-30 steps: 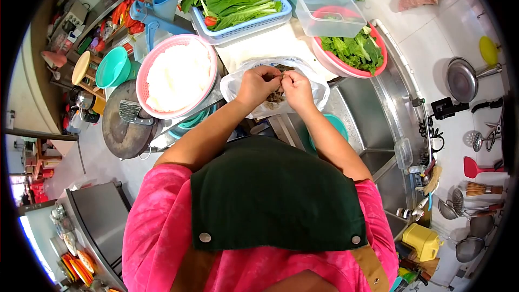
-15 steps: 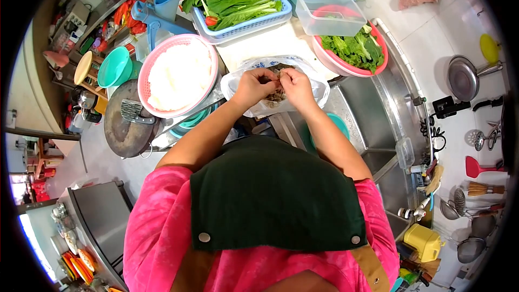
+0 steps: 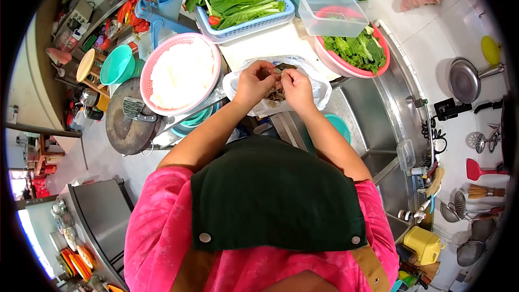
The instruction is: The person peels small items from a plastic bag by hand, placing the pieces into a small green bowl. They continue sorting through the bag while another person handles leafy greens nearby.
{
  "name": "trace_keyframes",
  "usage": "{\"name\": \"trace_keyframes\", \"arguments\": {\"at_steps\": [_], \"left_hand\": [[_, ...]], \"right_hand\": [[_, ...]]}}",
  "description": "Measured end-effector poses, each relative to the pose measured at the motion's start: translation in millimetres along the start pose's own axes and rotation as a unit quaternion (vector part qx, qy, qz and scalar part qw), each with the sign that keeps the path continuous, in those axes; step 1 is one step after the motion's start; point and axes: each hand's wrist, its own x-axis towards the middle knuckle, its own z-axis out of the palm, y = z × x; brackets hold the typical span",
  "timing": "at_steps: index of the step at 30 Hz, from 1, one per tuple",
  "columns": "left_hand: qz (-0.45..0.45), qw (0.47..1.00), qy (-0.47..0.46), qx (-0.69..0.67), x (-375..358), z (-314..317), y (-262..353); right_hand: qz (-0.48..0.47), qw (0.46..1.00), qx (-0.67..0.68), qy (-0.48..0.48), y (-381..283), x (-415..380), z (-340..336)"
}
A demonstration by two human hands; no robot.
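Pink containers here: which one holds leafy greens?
The basin nearer the right hand, partly behind the clear plastic box, holds leafy greens; the basket nearer the left hand holds something white.

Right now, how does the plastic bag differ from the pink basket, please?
The plastic bag is whitish, thin and crumpled; the pink basket is round and smooth-rimmed. The bag holds small brownish pieces; the basket holds a white heap. The left hand and right hand are over the bag, while neither touches the basket. Both are open on top.
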Motion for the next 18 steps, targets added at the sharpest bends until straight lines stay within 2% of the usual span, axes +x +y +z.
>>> {"name": "trace_keyframes", "arguments": {"at_steps": [2, 4, 5, 7, 9, 11, 16, 18], "left_hand": [[0.007, 1.0, 0.011, 0.014, -2, 2, 3], [-0.026, 0.993, 0.021, 0.109, -5, 4, 13], [-0.026, 0.993, 0.021, 0.11, -6, 4, 14], [0.011, 0.991, 0.012, 0.132, -7, 5, 15], [0.042, 0.988, 0.005, 0.145, -5, 4, 11], [0.072, 0.985, -0.001, 0.159, -3, 2, 10], [-0.049, 0.986, -0.067, 0.147, 3, -5, 17], [-0.079, 0.986, -0.089, 0.114, 6, -8, 18]], "right_hand": [[0.007, 1.0, 0.009, -0.006, -3, -1, 0], [0.013, 1.0, 0.019, -0.011, -4, -1, 0], [0.019, 0.999, 0.025, -0.005, -3, -1, 1], [0.025, 0.999, 0.032, 0.001, -4, -1, 1], [-0.033, 0.998, -0.035, 0.029, -6, -3, 1], [-0.05, 0.997, -0.049, 0.025, -11, -4, -1], [-0.065, 0.997, -0.05, 0.001, -4, -8, -1], [-0.039, 0.999, -0.014, -0.025, -1, -10, 0]]}}
